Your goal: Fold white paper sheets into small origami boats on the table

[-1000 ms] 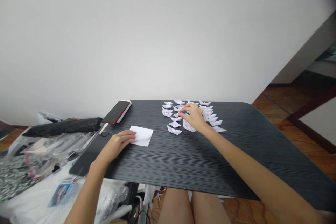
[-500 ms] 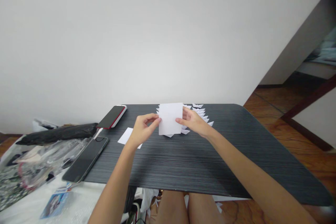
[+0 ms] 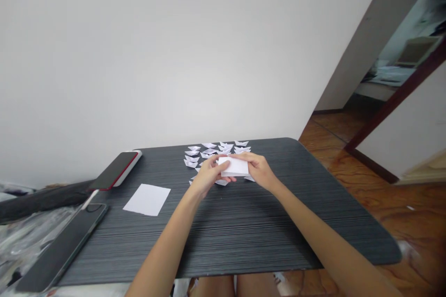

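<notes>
A white sheet of paper (image 3: 236, 167), doubled over into a flat rectangle, is held up above the dark table. My left hand (image 3: 209, 174) grips its left end, thumb on the near face and fingers behind. At the right end my right hand (image 3: 259, 171) is closed on the same paper, fingers along the upper edge. Behind and around the hands stand several small white paper boats (image 3: 191, 159) in rough rows, some hidden by the hands. A flat square sheet of white paper (image 3: 147, 199) lies on the table left of my left forearm.
The dark, wood-grained table (image 3: 251, 232) meets a white wall (image 3: 209, 55) at its back edge. On its left side lie a phone with a red edge (image 3: 114, 170) on a white object and a larger dark phone-like device (image 3: 66, 241). Plastic bags (image 3: 31, 236) lie beyond the left edge.
The paper was an open square held upright; now it is folded over to about half its height, with both hands closer around it. The view has shifted, showing more boats and the whole loose sheet.
</notes>
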A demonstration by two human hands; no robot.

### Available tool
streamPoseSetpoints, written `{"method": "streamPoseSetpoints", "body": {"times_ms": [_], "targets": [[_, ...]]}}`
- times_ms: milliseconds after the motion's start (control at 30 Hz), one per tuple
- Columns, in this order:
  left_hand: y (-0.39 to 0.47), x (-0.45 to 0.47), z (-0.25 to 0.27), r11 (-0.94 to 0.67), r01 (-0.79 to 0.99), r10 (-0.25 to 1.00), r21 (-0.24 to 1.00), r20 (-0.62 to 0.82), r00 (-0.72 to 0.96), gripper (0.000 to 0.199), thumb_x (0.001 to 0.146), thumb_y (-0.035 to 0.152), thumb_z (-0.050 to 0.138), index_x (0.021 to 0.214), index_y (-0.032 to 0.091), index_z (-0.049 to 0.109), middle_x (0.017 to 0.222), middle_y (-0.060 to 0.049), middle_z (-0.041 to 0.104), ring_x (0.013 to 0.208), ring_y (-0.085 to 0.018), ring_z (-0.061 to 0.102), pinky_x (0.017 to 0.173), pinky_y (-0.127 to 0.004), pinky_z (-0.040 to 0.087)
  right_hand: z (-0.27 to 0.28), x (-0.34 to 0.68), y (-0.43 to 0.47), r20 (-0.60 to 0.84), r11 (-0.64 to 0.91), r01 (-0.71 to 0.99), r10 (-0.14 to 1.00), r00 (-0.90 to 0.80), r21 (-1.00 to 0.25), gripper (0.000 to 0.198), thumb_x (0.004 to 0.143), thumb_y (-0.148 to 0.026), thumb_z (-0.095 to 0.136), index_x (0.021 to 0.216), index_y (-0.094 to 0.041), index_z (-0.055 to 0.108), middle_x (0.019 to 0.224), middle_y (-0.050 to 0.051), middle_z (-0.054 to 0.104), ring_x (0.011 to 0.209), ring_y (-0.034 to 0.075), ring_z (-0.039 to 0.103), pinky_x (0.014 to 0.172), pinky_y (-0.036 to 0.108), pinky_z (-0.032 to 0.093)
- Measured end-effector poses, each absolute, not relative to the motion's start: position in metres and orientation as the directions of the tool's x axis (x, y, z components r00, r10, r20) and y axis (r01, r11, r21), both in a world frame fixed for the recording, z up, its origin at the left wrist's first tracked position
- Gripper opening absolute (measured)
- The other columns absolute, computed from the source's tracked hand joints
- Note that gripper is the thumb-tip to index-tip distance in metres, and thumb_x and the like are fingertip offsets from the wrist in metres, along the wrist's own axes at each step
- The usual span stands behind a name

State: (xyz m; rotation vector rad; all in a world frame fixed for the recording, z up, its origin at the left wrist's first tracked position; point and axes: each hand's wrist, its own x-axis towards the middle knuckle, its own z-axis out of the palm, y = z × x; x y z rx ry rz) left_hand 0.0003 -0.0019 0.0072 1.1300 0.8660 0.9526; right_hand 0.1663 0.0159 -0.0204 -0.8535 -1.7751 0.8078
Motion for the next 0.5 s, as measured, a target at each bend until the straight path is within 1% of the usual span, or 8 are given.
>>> {"method": "streamPoseSetpoints", "body": {"times_ms": [100,167,233,267,300,367,433,500], "targets": [[0.000,0.000,0.004,0.139,-0.189,0.938,0.972,-0.067,0.341,0.047,0.066,0.019,0.063,0.108,0.010,0.045,0.052,0.001,0.057,0.042,-0.010,0.056,0.041,-0.017,0.042,-0.025,0.172,0.019,0.338,0.355,-0.007,0.885,-0.321,-0.935,0.032,0.075,-0.020,0.044,0.102,-0.020,0.060,0.100,0.006,0.062,0.089,0.018,0.056,0.076,0.032,0.043],[-0.001,-0.002,0.002,0.202,-0.270,0.923,0.942,-0.090,0.375,0.042,0.066,0.015,0.061,0.106,0.009,0.048,0.051,0.002,0.055,0.039,-0.006,0.051,0.041,-0.016,0.041,-0.025,0.177,0.019,0.253,0.208,-0.153,0.876,-0.411,-0.966,0.037,0.077,-0.026,0.043,0.111,-0.018,0.054,0.095,0.007,0.062,0.079,0.017,0.058,0.067,0.030,0.045],[-0.002,-0.002,-0.001,0.313,-0.358,0.889,0.880,-0.139,0.436,0.034,0.066,0.011,0.060,0.100,0.009,0.052,0.056,0.001,0.055,0.039,-0.003,0.048,0.040,-0.014,0.039,-0.020,0.181,0.016,0.238,0.148,-0.214,0.833,-0.499,-0.966,0.041,0.078,-0.029,0.041,0.117,-0.018,0.048,0.087,0.007,0.061,0.068,0.014,0.057,0.059,0.028,0.045],[-0.003,-0.002,-0.003,0.369,-0.390,0.866,0.843,-0.160,0.473,0.031,0.066,0.009,0.059,0.097,0.008,0.054,0.059,0.000,0.056,0.039,-0.002,0.046,0.039,-0.013,0.038,-0.017,0.182,0.014,0.263,0.178,-0.210,0.825,-0.501,-0.961,0.041,0.078,-0.029,0.044,0.118,-0.019,0.047,0.087,0.006,0.059,0.068,0.013,0.056,0.059,0.027,0.045],[-0.005,-0.001,-0.005,0.415,-0.415,0.844,0.810,-0.171,0.509,0.029,0.066,0.008,0.058,0.094,0.008,0.056,0.062,0.000,0.056,0.038,0.000,0.044,0.039,-0.011,0.037,-0.013,0.183,0.012,0.294,0.238,-0.175,0.823,-0.486,-0.955,0.041,0.075,-0.027,0.049,0.116,-0.021,0.049,0.090,0.005,0.057,0.074,0.013,0.055,0.065,0.026,0.045],[-0.009,0.002,-0.008,0.456,-0.426,0.810,0.781,-0.167,0.562,0.025,0.067,0.007,0.057,0.092,0.009,0.057,0.063,-0.001,0.056,0.038,0.001,0.043,0.040,-0.011,0.037,-0.007,0.182,0.008,0.354,0.356,-0.095,0.795,-0.493,-0.930,0.035,0.070,-0.025,0.058,0.105,-0.021,0.057,0.096,0.005,0.053,0.087,0.014,0.052,0.075,0.027,0.043],[-0.012,0.005,-0.011,0.453,-0.348,0.784,0.820,-0.181,0.594,0.026,0.070,0.013,0.057,0.096,0.010,0.055,0.065,-0.003,0.058,0.045,-0.003,0.050,0.045,-0.014,0.042,-0.004,0.180,0.005,0.386,0.403,-0.062,0.804,-0.452,-0.913,0.021,0.068,-0.026,0.060,0.087,-0.019,0.064,0.098,0.006,0.052,0.090,0.016,0.050,0.078,0.028,0.042],[-0.015,0.007,-0.011,0.365,-0.223,0.812,0.904,-0.192,0.551,0.032,0.072,0.022,0.057,0.102,0.012,0.052,0.073,-0.006,0.062,0.060,-0.011,0.058,0.055,-0.020,0.046,-0.006,0.178,0.004,0.357,0.359,-0.073,0.848,-0.391,-0.931,0.018,0.069,-0.029,0.060,0.081,-0.017,0.063,0.092,0.006,0.056,0.086,0.016,0.053,0.077,0.029,0.043]]}}
